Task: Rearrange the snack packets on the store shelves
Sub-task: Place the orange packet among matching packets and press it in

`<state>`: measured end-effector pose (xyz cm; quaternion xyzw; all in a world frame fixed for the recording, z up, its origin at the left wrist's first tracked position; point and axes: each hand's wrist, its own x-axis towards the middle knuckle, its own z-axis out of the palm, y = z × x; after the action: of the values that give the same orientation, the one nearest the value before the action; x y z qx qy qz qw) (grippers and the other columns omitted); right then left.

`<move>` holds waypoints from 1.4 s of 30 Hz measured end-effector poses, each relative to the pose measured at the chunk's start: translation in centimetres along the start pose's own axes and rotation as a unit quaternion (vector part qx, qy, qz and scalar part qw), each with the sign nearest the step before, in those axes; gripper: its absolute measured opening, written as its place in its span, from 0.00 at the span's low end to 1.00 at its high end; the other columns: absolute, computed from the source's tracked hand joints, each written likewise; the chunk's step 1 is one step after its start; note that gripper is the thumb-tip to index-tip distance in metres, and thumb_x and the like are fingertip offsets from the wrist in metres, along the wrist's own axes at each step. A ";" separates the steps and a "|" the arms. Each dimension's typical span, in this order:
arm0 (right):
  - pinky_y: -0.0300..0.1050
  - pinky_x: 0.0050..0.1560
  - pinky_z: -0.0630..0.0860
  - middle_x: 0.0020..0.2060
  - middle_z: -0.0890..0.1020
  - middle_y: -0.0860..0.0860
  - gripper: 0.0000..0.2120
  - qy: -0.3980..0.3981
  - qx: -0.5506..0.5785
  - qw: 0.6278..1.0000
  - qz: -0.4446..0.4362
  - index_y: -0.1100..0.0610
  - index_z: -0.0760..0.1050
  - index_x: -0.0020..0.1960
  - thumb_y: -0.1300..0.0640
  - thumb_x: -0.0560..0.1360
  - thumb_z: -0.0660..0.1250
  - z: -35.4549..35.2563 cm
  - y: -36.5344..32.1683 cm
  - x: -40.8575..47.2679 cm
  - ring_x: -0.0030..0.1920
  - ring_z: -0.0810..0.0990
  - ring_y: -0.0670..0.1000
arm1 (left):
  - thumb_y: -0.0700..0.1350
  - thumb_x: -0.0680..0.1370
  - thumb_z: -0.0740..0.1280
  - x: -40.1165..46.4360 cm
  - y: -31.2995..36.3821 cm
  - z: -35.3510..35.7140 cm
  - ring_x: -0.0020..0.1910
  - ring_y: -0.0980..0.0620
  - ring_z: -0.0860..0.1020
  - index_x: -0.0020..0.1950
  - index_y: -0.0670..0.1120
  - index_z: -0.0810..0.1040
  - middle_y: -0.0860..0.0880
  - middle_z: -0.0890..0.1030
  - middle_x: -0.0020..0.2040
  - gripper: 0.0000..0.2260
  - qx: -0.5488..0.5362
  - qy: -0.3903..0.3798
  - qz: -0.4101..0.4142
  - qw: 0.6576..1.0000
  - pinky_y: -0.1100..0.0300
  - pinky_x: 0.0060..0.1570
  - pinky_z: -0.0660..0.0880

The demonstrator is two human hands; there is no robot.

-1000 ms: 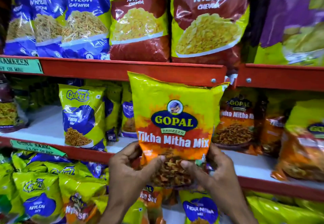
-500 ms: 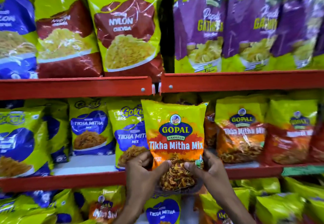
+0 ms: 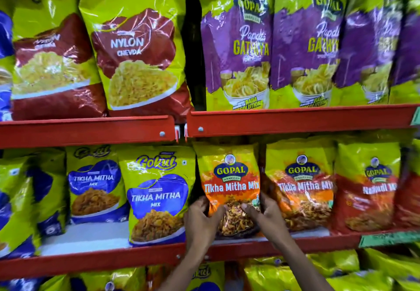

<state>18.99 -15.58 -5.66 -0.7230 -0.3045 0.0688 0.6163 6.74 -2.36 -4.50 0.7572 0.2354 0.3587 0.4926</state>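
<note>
A yellow-and-orange Gopal Tikha Mitha Mix packet (image 3: pixel 229 177) stands upright on the middle red shelf (image 3: pixel 113 260), its bottom resting on the shelf floor. My left hand (image 3: pixel 200 222) grips its lower left corner and my right hand (image 3: pixel 264 216) grips its lower right corner. It sits between a blue Gokul Tikha Mitha Mix packet (image 3: pixel 156 193) on its left and a matching Gopal Tikha Mitha Mix packet (image 3: pixel 300 186) on its right.
The upper shelf (image 3: pixel 295 120) carries large Nylon Chevda bags (image 3: pixel 138 58) and purple Papdi Gathiya bags (image 3: pixel 241 47). A red-orange Gopal packet (image 3: pixel 368 186) stands farther right. More yellow packets fill the bottom shelf (image 3: pixel 329 272). A white gap of shelf floor (image 3: pixel 91 233) shows at left.
The packet in my two hands has gone from in front of the shelf edge back and right into the row on the middle shelf. My view has shifted right.
</note>
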 end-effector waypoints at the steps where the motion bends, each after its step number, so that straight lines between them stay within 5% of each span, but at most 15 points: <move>1: 0.58 0.62 0.78 0.58 0.85 0.48 0.24 -0.003 -0.012 1.000 -0.002 0.51 0.74 0.66 0.48 0.72 0.74 -0.1 0.1 -0.2 0.59 0.82 0.47 | 0.53 0.68 0.76 0.0 -0.1 0.0 0.46 0.60 0.85 0.49 0.50 0.84 0.55 0.88 0.46 0.13 0.002 -0.008 0.003 1.000 0.47 0.49 0.83; 3: 0.56 0.61 0.79 0.58 0.84 0.47 0.32 0.017 -0.063 0.998 -0.007 0.50 0.73 0.67 0.36 0.68 0.72 -0.1 -0.1 -0.5 0.60 0.82 0.47 | 0.52 0.70 0.76 -0.1 0.2 -0.1 0.48 0.60 0.85 0.53 0.51 0.82 0.56 0.88 0.49 0.14 0.026 -0.010 0.022 0.999 0.51 0.51 0.83; 5: 0.53 0.60 0.80 0.61 0.82 0.48 0.33 0.077 -0.143 0.986 -0.040 0.52 0.71 0.69 0.35 0.70 0.69 -0.2 -1.1 -1.2 0.61 0.81 0.49 | 0.52 0.71 0.76 -0.2 1.1 -0.8 0.54 0.60 0.82 0.62 0.52 0.78 0.59 0.84 0.56 0.20 0.065 0.024 0.056 0.996 0.58 0.56 0.80; 7: 0.49 0.63 0.78 0.62 0.80 0.50 0.26 0.146 -0.195 0.964 -0.102 0.54 0.71 0.70 0.45 0.75 0.69 -0.2 -3.3 -1.8 0.62 0.79 0.50 | 0.50 0.74 0.74 0.0 2.7 -1.6 0.62 0.61 0.76 0.72 0.50 0.71 0.60 0.77 0.63 0.28 0.095 0.065 0.122 0.986 0.62 0.63 0.74; 11: 0.41 0.61 0.73 0.57 0.82 0.55 0.15 0.203 -0.336 0.882 -0.261 0.61 0.76 0.64 0.64 0.77 0.65 0.3 -8.3 0.4 0.59 0.78 0.53 | 0.39 0.79 0.67 2.9 6.0 -1.5 0.68 0.51 0.74 0.68 0.43 0.75 0.47 0.79 0.66 0.17 0.181 0.107 0.305 0.929 0.64 0.69 0.66; 15: 0.52 0.51 0.80 0.50 0.84 0.62 0.14 0.131 -0.491 0.840 -0.191 0.64 0.80 0.54 0.68 0.68 0.67 0.3 -12.4 4.6 0.54 0.81 0.63 | 0.34 0.74 0.65 7.1 8.5 -1.0 0.52 0.35 0.80 0.52 0.38 0.80 0.37 0.83 0.48 0.09 0.369 0.078 0.276 0.884 0.48 0.51 0.73; 18: 0.52 0.56 0.77 0.59 0.82 0.60 0.20 0.057 -0.568 0.810 -0.135 0.60 0.76 0.62 0.69 0.71 0.66 0.6 -13.8 6.6 0.60 0.78 0.62 | 0.33 0.74 0.64 8.6 10.2 -0.8 0.51 0.34 0.82 0.53 0.38 0.81 0.35 0.85 0.50 0.11 0.477 0.001 0.172 0.862 0.48 0.49 0.78; 27: 0.51 0.59 0.74 0.66 0.76 0.60 0.23 0.044 -0.573 0.804 -0.153 0.58 0.70 0.69 0.70 0.75 0.60 -0.2 -14.2 7.7 0.64 0.76 0.62 | 0.34 0.72 0.62 11.4 8.1 -0.9 0.56 0.33 0.77 0.62 0.44 0.77 0.36 0.80 0.59 0.19 0.424 0.035 0.243 0.871 0.47 0.53 0.76; 31: 0.44 0.53 0.71 0.52 0.78 0.62 0.14 -0.026 -0.570 0.817 -0.087 0.65 0.75 0.61 0.70 0.79 0.57 -0.8 -13.4 6.3 0.62 0.77 0.62 | 0.33 0.69 0.64 11.4 7.8 -0.9 0.50 0.32 0.78 0.53 0.39 0.78 0.34 0.81 0.52 0.13 0.411 0.027 0.237 0.880 0.45 0.48 0.77; 33: 0.33 0.48 0.75 0.51 0.81 0.67 0.09 0.024 -0.528 0.842 -0.107 0.65 0.78 0.50 0.72 0.76 0.61 -0.6 -13.0 6.3 0.58 0.80 0.65 | 0.33 0.68 0.64 10.9 8.1 -0.8 0.47 0.32 0.79 0.49 0.39 0.80 0.34 0.82 0.49 0.12 0.420 0.028 0.239 0.875 0.46 0.44 0.79; 35: 0.46 0.46 0.81 0.51 0.83 0.65 0.18 0.099 -0.497 0.847 -0.162 0.63 0.80 0.56 0.72 0.67 0.68 -0.3 -12.1 6.9 0.53 0.82 0.66 | 0.35 0.67 0.66 10.2 7.8 -0.7 0.51 0.34 0.81 0.49 0.40 0.83 0.37 0.84 0.51 0.12 0.457 0.061 0.260 0.849 0.47 0.50 0.78; 37: 0.55 0.57 0.80 0.54 0.83 0.63 0.23 0.114 -0.478 0.842 -0.224 0.64 0.77 0.62 0.67 0.67 0.68 0.1 -10.1 6.2 0.56 0.80 0.64 | 0.39 0.69 0.66 8.6 6.7 -0.6 0.62 0.36 0.77 0.56 0.42 0.81 0.41 0.82 0.60 0.16 0.441 0.105 0.317 0.833 0.45 0.65 0.71; 39: 0.55 0.73 0.66 0.66 0.77 0.60 0.25 0.130 -0.455 0.835 -0.280 0.63 0.70 0.70 0.61 0.73 0.64 0.3 -7.9 4.2 0.69 0.72 0.61 | 0.42 0.74 0.64 6.4 4.8 -0.4 0.73 0.38 0.68 0.70 0.43 0.73 0.44 0.75 0.72 0.23 0.417 0.103 0.359 0.829 0.41 0.76 0.57; 42: 0.54 0.79 0.52 0.79 0.57 0.56 0.29 0.094 -0.476 0.824 -0.293 0.61 0.56 0.78 0.56 0.79 0.55 1.0 -4.3 2.6 0.80 0.51 0.55 | 0.45 0.78 0.61 3.9 1.5 0.7 0.81 0.39 0.51 0.79 0.43 0.57 0.43 0.59 0.81 0.30 0.454 0.057 0.368 0.810 0.37 0.77 0.45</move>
<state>19.05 -13.19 -1.12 -0.8062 -0.4373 -0.3372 0.2124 9.78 -0.64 -2.08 0.9028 0.1028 0.4077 -0.0899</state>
